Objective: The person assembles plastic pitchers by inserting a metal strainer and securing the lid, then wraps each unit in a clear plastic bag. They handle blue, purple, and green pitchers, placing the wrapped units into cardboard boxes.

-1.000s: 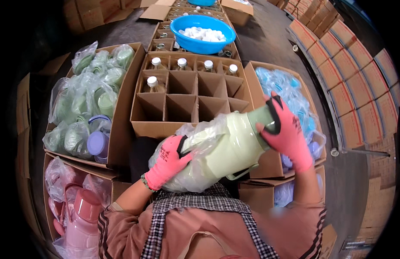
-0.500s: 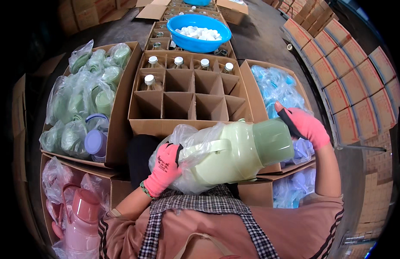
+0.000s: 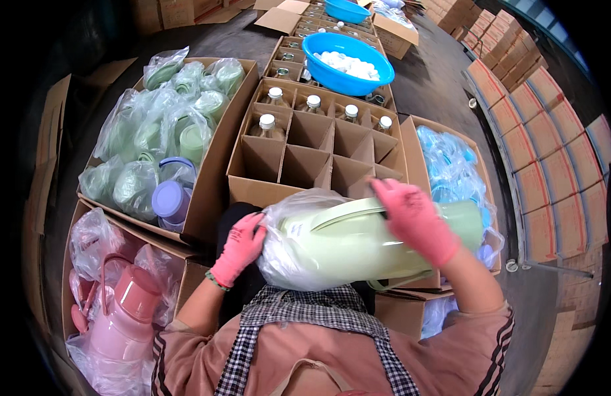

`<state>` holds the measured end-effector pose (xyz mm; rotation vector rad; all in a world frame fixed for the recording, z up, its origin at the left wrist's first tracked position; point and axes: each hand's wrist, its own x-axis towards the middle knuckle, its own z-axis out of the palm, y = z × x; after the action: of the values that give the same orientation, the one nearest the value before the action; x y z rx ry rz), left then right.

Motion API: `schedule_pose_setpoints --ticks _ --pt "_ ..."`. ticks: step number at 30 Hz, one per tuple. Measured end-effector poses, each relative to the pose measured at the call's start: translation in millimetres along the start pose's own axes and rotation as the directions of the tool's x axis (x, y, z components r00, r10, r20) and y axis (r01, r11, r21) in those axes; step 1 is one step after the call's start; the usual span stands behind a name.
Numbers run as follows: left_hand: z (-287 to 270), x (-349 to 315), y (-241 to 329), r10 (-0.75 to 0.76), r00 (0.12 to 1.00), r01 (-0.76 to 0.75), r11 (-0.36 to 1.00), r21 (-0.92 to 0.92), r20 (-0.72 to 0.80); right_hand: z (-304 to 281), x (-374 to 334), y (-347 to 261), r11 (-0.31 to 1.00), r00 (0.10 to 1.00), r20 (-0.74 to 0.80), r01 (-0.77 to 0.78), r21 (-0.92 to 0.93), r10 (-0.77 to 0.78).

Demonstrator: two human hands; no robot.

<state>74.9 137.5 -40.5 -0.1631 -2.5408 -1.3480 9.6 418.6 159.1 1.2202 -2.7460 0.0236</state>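
Note:
A pale green thermos flask [image 3: 358, 239] lies on its side across my lap, its darker green cap [image 3: 465, 223] toward the right. A clear plastic bag [image 3: 282, 254] is bunched around the base end, and the handle [image 3: 348, 212] is out of it. At that end my left hand [image 3: 241, 245], in a pink glove, is closed on the edge of the bag. My right hand [image 3: 414, 221], gloved too and slightly blurred, reaches over the flask's shoulder with its fingers curled at the handle's upper end.
Ahead stands a divided carton [image 3: 252, 181] with several white-capped bottles. Bagged green flasks [image 3: 147, 135] fill a left carton; a pink flask [image 3: 124, 323] stands below it. Bagged blue items [image 3: 444, 155] are at right. A blue basin [image 3: 348, 86] holds white caps.
My right hand has moved left from the cap to the flask's shoulder. The bag has slid back toward the base, baring more of the handle. The view has shifted.

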Motion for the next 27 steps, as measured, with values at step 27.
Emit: schedule_pose_setpoints --ticks 27 --pt "15.6 -54.7 40.9 0.043 0.627 0.139 0.976 -0.166 0.778 148.5 -40.4 -91.6 0.233 0.828 0.305 -0.450 0.862 0.471"
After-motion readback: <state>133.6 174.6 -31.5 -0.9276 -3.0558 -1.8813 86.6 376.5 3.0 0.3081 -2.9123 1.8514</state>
